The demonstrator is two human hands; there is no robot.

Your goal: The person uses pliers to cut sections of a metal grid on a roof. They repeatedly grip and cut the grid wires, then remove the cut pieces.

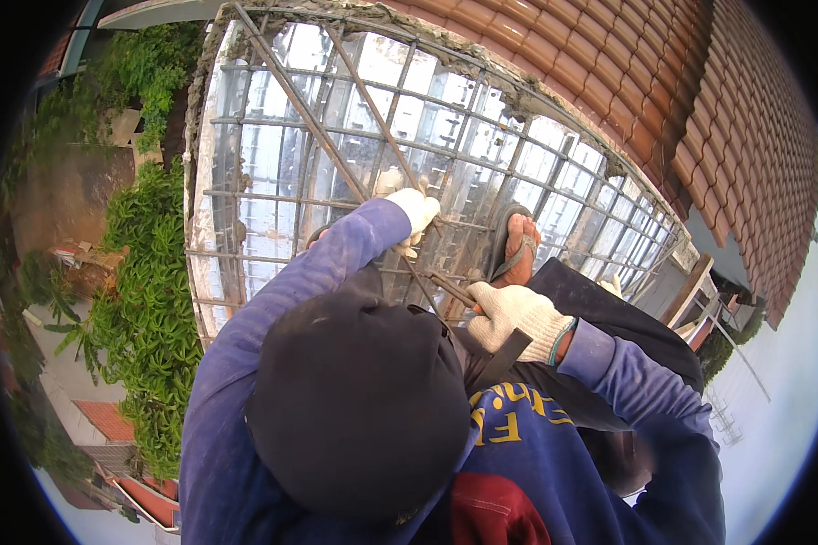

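My left hand (416, 213), in a white work glove, is closed around a thin steel rebar (369, 98) that runs diagonally over the mesh. Its fingertips bend down beside a crossing of bars. My right hand (518, 322), also gloved, is closed on a rusty metal hand tool (449, 288); it looks like pincers, but the jaws do not show clearly. The tool points toward the bars below my left hand. A dark flat piece (504, 357) sticks out under the right glove. Under both hands lies the rebar mesh (459, 156) above shiny corrugated metal sheet (373, 127).
A second, thicker diagonal bar (300, 104) crosses the mesh. A sandalled foot (516, 254) rests on the mesh near my hands. Rough concrete edging (195, 173) bounds the sheet. Brown roof tiles (600, 64) rise beyond it; trees (150, 309) and ground lie far below on the left.
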